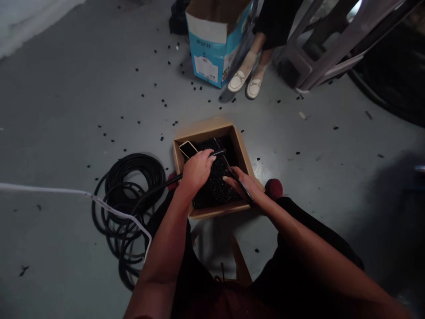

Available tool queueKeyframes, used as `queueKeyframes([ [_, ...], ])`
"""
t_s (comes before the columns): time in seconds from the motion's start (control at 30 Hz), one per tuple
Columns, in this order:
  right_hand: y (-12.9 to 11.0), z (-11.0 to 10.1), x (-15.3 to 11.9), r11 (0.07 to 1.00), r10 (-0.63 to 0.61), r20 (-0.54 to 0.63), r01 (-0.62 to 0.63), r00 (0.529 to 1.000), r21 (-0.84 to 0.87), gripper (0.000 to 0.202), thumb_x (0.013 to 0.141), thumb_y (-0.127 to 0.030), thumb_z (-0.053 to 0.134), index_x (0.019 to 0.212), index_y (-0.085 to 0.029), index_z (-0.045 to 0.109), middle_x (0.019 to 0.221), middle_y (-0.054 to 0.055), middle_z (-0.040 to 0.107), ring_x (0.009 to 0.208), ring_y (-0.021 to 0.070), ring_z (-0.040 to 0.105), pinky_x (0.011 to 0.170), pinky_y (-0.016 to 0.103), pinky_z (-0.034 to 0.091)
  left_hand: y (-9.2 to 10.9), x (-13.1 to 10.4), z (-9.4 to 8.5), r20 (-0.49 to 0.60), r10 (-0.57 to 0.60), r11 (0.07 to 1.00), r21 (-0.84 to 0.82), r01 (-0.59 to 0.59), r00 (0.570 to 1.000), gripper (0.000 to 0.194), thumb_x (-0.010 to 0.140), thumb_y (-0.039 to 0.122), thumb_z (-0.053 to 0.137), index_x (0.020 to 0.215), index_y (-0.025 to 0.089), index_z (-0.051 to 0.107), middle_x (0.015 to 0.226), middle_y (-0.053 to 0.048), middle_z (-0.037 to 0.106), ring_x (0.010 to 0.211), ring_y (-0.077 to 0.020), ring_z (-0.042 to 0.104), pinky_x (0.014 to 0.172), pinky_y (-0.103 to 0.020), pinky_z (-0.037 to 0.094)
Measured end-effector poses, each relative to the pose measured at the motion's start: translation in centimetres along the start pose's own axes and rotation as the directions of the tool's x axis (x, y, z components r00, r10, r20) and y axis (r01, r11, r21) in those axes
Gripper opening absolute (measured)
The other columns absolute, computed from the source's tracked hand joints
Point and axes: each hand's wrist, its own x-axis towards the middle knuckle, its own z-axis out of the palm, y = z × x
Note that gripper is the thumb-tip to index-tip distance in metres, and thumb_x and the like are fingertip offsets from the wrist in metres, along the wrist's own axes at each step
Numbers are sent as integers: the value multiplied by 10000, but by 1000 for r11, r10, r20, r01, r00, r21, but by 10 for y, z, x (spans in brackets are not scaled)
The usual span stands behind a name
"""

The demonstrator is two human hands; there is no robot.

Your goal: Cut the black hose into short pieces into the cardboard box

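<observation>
My left hand [198,167] is closed around a black hose [171,180], whose ribbed end sticks out to the right over a cardboard box [247,155]. In my right hand [241,182] is a long dark cutting tool [235,176], its thin blades pointing up and left beside the hose end. Small black pieces [215,188] fill much of the box. A phone-like black rectangle with a pale edge [188,149] lies in the box's upper left corner. The rest of the hose lies in loose coils [116,190] on the floor at left.
A blue and white carton [207,53] stands at the top, beside a person's feet in white shoes [237,81]. A grey plastic stool [300,62] is at upper right. Black bits dot the floor. A white cord [69,191] crosses at left.
</observation>
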Motion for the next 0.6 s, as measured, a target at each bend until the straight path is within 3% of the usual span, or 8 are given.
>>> queueKeyframes([
  [0.07,1,-3,3,996,-20,-25,18,999,-87,468,861,-452,594,1247,-194,533,920,73,706,797,238,652,679,314,458,2,-1,-2,-11,-7,1000,-25,7,1000,350,1001,231,428,1281,146,621,1291,-107,673,1221,-227,608,1066,-350,439],
  [0.2,4,-6,7,999,-31,-69,28,997,-42,522,859,-449,593,1293,-177,496,1102,122,692,956,275,653,796,364,478,6,-3,-4,-52,-32,994,-109,27,998,334,994,220,447,1270,138,616,1316,-111,660,1240,-240,600,1076,-358,433],
  [0.43,-12,-8,0,952,9,39,-21,999,306,499,913,-584,453,1244,-210,461,919,48,652,731,171,667,644,288,535,4,-2,-8,-158,-108,948,-313,54,982,320,978,173,434,1264,132,572,1270,-126,676,1197,-236,627,1045,-390,465],
  [0.6,-12,-4,-5,956,-31,97,1,995,294,459,928,-616,410,1116,-207,500,705,-24,576,531,124,576,498,238,472,1,-2,-7,-168,-69,951,-308,14,983,336,971,154,408,1247,114,594,1296,-140,662,1234,-230,603,1088,-399,437],
])
